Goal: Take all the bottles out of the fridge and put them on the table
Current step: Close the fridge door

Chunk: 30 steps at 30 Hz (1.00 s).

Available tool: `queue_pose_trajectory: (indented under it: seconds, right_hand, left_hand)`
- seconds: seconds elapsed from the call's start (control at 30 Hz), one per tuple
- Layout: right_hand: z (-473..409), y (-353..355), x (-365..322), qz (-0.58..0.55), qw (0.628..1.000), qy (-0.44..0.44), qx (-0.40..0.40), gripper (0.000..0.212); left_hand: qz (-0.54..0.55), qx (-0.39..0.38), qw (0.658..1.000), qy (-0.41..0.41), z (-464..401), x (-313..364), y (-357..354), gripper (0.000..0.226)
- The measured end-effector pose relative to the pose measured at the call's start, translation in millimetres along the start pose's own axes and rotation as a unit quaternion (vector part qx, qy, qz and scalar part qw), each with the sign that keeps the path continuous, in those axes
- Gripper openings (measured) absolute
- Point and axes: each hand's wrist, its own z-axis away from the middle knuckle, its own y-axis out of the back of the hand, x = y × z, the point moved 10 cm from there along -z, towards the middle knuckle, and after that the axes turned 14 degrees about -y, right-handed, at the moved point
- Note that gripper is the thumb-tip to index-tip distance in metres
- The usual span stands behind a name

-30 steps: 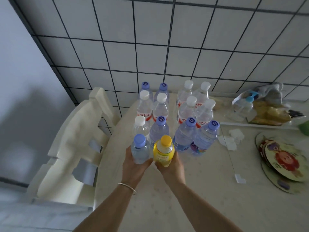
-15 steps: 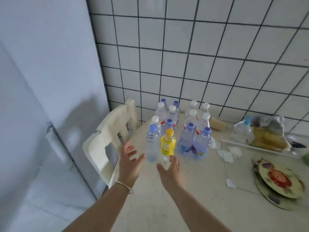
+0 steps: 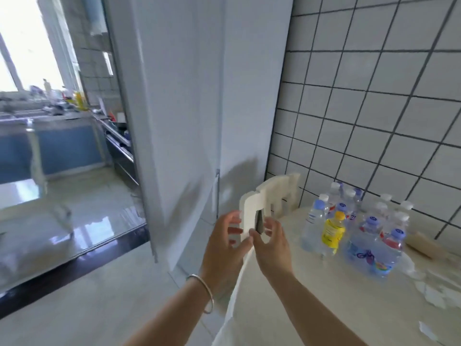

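Note:
Several bottles stand grouped on the pale table at the right: a yellow bottle with an orange cap in front, a clear bottle with a blue cap beside it, and more clear water bottles behind and to the right. My left hand and my right hand are both empty, held in the air left of the bottles, fingers loosely spread. The white fridge stands tall at the centre, its door closed.
A white chair stands between the fridge and the table, just behind my hands. The tiled wall backs the table. Paper scraps lie at the table's right. A kitchen counter and glossy floor lie far left.
Both hands have let go of the blue-capped and yellow bottles, which now stand on the table. My hands drew back and my view swung left toward the fridge.

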Motion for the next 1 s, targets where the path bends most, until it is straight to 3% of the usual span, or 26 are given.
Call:
queue_pose_trajectory:
  seconds: [0.2,0.53,0.7,0.87,1.0]
  right_hand:
    - [30.3,-42.5,-73.1,-0.032,0.998,0.046,-0.040,0.047]
    - [43.3,-84.1,-160.3,-0.087,0.990,0.094,-0.052,0.040]
    - [45.9,-112.0,-172.8,-0.098,0.990,0.086,-0.054,0.041]
    - [44.3,-126.9,-180.5,-0.106,0.992,0.073,-0.015,0.037]
    - [49.0,-145.6,-189.6,-0.090,0.993,0.073,0.007,0.038]
  left_hand:
    - [-0.108,0.041,0.991,-0.067,-4.3,38.4,90.3,0.045]
    - [-0.181,0.099,0.951,-0.229,-29.3,96.2,163.6,0.036]
    - [-0.172,0.193,0.952,-0.165,-42.7,79.0,202.7,0.036]
    - [-0.169,0.135,0.963,-0.163,-60.4,68.7,207.7,0.052]
    - [-0.173,0.146,0.961,-0.156,-64.9,61.5,229.0,0.050]
